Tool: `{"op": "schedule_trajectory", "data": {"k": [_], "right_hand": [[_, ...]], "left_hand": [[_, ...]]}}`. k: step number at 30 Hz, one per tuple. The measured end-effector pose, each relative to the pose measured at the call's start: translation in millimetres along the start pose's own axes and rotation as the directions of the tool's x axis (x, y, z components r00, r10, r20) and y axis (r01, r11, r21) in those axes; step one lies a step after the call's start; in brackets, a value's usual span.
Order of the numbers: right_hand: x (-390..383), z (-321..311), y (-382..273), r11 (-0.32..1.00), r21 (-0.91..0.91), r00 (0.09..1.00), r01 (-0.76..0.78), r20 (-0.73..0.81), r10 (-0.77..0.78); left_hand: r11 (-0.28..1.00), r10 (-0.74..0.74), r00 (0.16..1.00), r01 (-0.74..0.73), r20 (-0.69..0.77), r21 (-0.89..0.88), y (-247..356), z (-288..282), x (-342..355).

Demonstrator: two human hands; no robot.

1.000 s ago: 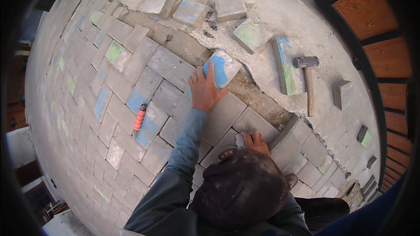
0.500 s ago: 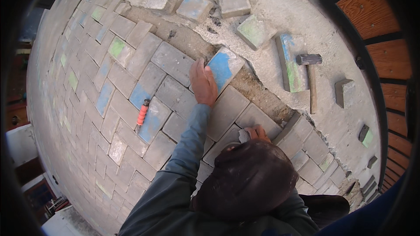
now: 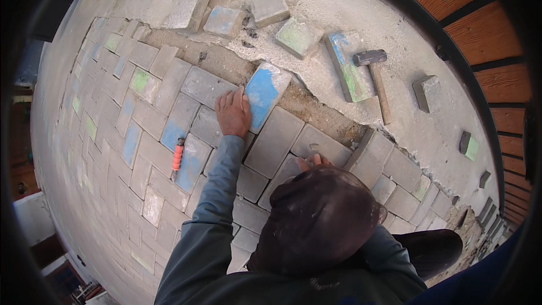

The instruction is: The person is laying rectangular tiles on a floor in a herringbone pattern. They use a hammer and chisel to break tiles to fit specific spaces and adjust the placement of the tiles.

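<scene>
Neither of my own hands is in view. Below me a co-worker in a dark cap [image 3: 324, 217] and grey-green sleeves bends over a pavement of grey paving blocks [image 3: 275, 141]. The co-worker's left hand [image 3: 232, 114] lies against the near left edge of a paving block with blue paint [image 3: 264, 95], which sits at the border of the laid area. Part of the co-worker's right hand [image 3: 314, 161] shows just beyond the cap, on the blocks. The cap hides the rest of it, and what it holds, if anything, cannot be made out.
A hammer [image 3: 379, 85] leans over a loose block with blue and green paint [image 3: 345, 68]. An orange-handled tool [image 3: 178, 157] lies on the pavers at left. Several loose blocks sit on the concrete strip [image 3: 389, 28], past a sandy gap [image 3: 313, 110]. Wooden slats [image 3: 488, 34] line the right.
My view has shifted, so the ground appears farther left and up. The co-worker's left hand stays beside the blue-painted block; the right hand shows less beyond the cap.
</scene>
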State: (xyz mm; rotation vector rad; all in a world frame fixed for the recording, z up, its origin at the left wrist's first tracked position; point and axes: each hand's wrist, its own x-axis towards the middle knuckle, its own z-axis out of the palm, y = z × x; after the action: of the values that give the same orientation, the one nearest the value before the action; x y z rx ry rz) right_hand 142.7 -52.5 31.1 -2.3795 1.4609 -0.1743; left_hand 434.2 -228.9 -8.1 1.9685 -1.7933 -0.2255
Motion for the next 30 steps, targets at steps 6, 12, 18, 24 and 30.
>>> {"op": "schedule_trajectory", "data": {"k": [6,12,18,24,30], "right_hand": [[34.1,-3.9,13.4,0.900,0.396,0.946,-0.182,0.322,0.050],[55.3,-125.4,48.9,0.768,0.605,0.959,-0.208,0.279,0.040],[27.3,-282.1,147.3,0.987,-0.154,0.911,-0.039,0.400,0.099],[-166.2,-323.2,235.6,0.841,-0.333,0.809,-0.427,0.275,0.520],[-331.9,-183.4,235.8,0.792,0.509,0.938,-0.338,0.113,0.328]], "left_hand": [[0.992,-0.121,0.980,0.112,-0.159,-0.065,-30.5,21.0,-21.2],[0.999,-0.037,0.999,0.038,-0.035,0.020,-7.6,11.0,-2.8],[0.990,-0.087,0.988,0.100,-0.128,0.100,-112.6,54.0,-11.4],[0.991,0.065,0.972,-0.037,-0.226,0.128,-41.8,59.4,-2.8],[0.989,0.087,0.974,-0.060,-0.207,0.134,0.1,84.1,-4.4]]}}
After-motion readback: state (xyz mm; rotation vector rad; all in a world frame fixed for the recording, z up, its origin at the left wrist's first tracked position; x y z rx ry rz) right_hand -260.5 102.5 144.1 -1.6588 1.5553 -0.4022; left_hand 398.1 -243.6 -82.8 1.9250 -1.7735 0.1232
